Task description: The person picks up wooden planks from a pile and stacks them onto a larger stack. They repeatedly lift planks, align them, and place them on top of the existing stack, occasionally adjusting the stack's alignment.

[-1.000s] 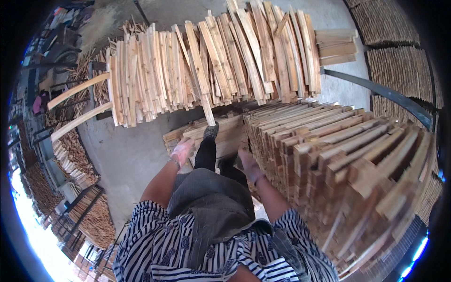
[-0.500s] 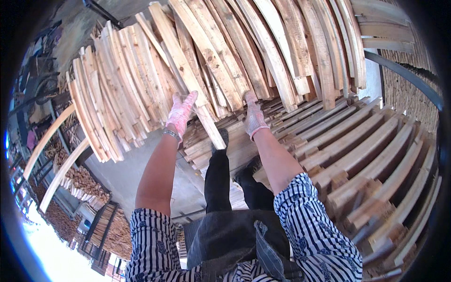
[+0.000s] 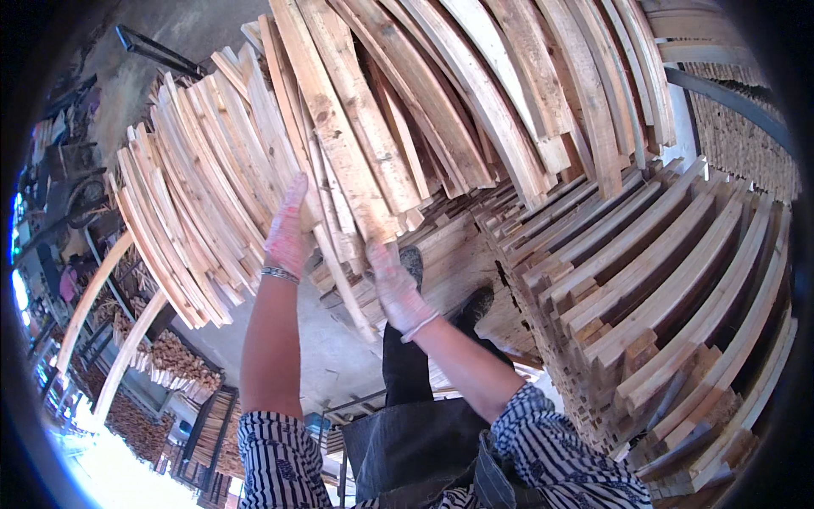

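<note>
At far left, two pale, curved wooden strips [image 3: 127, 352] jut out past the pile. Below, a dark metal rack [image 3: 227, 424] holds a bundle of thin wooden sticks [image 3: 206, 431]. Next comes a row of narrow, light, rough-sawn planks [image 3: 191, 191] packed side by side. My left hand [image 3: 288, 229], in a pinkish-white knit glove, lies against the right side of this row, fingers stretched along the wood; I cannot tell whether it is clamped on any piece.

A thin, pale wooden strip [image 3: 343, 284] hangs down between my hands. The wide, knotted, flat plank [image 3: 335, 127] slants above my right hand [image 3: 397, 288], its lower end at my gloved fingertips; whether they close on it, I cannot tell. Farther right, long wooden boards [image 3: 653, 293] form a tall stack, with dark gaps between them and short blocks among their ends.
</note>
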`<move>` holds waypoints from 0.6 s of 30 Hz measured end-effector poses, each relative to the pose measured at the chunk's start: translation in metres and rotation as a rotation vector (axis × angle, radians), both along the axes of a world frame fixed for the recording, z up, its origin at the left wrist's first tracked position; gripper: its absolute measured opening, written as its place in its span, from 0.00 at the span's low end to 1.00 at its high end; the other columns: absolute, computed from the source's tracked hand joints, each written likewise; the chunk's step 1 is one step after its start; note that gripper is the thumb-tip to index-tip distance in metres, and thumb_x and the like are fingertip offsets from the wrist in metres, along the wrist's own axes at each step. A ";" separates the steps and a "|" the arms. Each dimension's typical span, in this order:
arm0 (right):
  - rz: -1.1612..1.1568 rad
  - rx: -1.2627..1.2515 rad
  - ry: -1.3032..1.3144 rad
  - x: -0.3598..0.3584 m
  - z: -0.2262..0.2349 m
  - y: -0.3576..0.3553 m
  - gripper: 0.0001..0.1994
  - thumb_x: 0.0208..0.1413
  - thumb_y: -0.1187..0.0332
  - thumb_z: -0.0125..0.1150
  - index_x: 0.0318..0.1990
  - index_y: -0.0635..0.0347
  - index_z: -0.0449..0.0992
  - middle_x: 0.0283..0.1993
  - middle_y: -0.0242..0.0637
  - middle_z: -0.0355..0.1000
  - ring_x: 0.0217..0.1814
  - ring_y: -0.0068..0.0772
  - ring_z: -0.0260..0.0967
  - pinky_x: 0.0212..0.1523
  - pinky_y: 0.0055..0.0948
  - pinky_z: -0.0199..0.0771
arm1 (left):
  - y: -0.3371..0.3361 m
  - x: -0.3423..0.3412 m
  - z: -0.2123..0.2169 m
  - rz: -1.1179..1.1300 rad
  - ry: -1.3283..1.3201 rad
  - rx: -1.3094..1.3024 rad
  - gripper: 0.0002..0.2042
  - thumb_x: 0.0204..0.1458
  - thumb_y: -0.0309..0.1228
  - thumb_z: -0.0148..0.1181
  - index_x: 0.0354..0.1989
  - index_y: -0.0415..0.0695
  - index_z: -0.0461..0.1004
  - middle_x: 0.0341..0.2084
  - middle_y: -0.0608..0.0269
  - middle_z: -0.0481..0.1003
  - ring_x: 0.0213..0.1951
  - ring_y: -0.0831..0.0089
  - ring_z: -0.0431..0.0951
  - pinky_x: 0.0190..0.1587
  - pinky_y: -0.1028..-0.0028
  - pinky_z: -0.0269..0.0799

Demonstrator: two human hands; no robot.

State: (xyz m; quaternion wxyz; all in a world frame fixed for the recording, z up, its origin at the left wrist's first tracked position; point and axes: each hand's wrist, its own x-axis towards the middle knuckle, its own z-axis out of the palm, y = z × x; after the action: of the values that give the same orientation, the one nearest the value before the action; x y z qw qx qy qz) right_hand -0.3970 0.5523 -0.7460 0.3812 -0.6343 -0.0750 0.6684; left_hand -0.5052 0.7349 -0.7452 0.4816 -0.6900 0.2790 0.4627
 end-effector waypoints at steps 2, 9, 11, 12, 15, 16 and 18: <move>-0.037 -0.069 0.381 0.017 0.011 0.005 0.50 0.62 0.26 0.33 0.77 0.62 0.42 0.77 0.51 0.50 0.75 0.50 0.53 0.74 0.46 0.52 | -0.001 -0.022 -0.012 -1.238 0.486 0.542 0.31 0.57 0.44 0.65 0.68 0.47 0.65 0.65 0.61 0.67 0.65 0.62 0.68 0.69 0.59 0.60; 0.215 0.089 -0.763 0.076 -0.017 0.059 0.41 0.65 0.41 0.49 0.71 0.70 0.56 0.71 0.59 0.58 0.77 0.48 0.53 0.76 0.40 0.52 | -0.016 -0.045 -0.093 -1.800 0.672 1.022 0.27 0.59 0.43 0.63 0.65 0.47 0.69 0.60 0.62 0.72 0.60 0.64 0.72 0.64 0.60 0.67; 0.310 0.122 -0.802 0.080 -0.021 0.097 0.42 0.66 0.39 0.45 0.72 0.71 0.54 0.71 0.63 0.57 0.77 0.53 0.52 0.73 0.40 0.57 | -0.012 -0.050 -0.096 -1.782 0.596 1.066 0.26 0.59 0.39 0.63 0.65 0.45 0.68 0.59 0.60 0.72 0.59 0.63 0.74 0.62 0.62 0.70; 0.313 0.059 -0.746 0.077 -0.020 0.114 0.43 0.66 0.38 0.44 0.72 0.71 0.54 0.71 0.64 0.57 0.76 0.52 0.53 0.72 0.40 0.59 | -0.013 -0.049 -0.093 -1.769 0.597 1.076 0.26 0.58 0.37 0.63 0.65 0.44 0.68 0.59 0.59 0.73 0.58 0.63 0.75 0.61 0.63 0.71; 0.486 -0.049 -0.912 0.032 -0.011 0.120 0.45 0.63 0.36 0.46 0.73 0.68 0.50 0.70 0.62 0.58 0.73 0.59 0.56 0.70 0.44 0.59 | -0.029 -0.047 -0.084 -2.028 0.978 1.419 0.28 0.57 0.32 0.64 0.66 0.41 0.65 0.56 0.55 0.74 0.56 0.63 0.76 0.59 0.66 0.73; 0.358 -0.005 -0.907 0.020 -0.016 0.113 0.45 0.62 0.36 0.49 0.73 0.67 0.51 0.68 0.60 0.60 0.71 0.60 0.58 0.71 0.45 0.57 | -0.039 -0.046 -0.079 -2.136 1.211 1.560 0.29 0.56 0.31 0.65 0.66 0.40 0.64 0.55 0.54 0.74 0.56 0.63 0.76 0.58 0.66 0.74; 0.350 0.000 -0.668 0.041 -0.007 0.108 0.49 0.60 0.34 0.51 0.73 0.68 0.50 0.70 0.61 0.58 0.73 0.59 0.57 0.73 0.44 0.55 | -0.052 -0.042 -0.070 -2.145 1.210 1.545 0.28 0.57 0.31 0.63 0.67 0.40 0.63 0.55 0.54 0.74 0.56 0.63 0.76 0.58 0.66 0.74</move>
State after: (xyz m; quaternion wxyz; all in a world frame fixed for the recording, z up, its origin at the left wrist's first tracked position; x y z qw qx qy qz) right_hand -0.3555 0.6599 -0.7534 0.2157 -0.7948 -0.3027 0.4797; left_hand -0.5470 0.6830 -0.8157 0.6443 0.5691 0.4930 0.1338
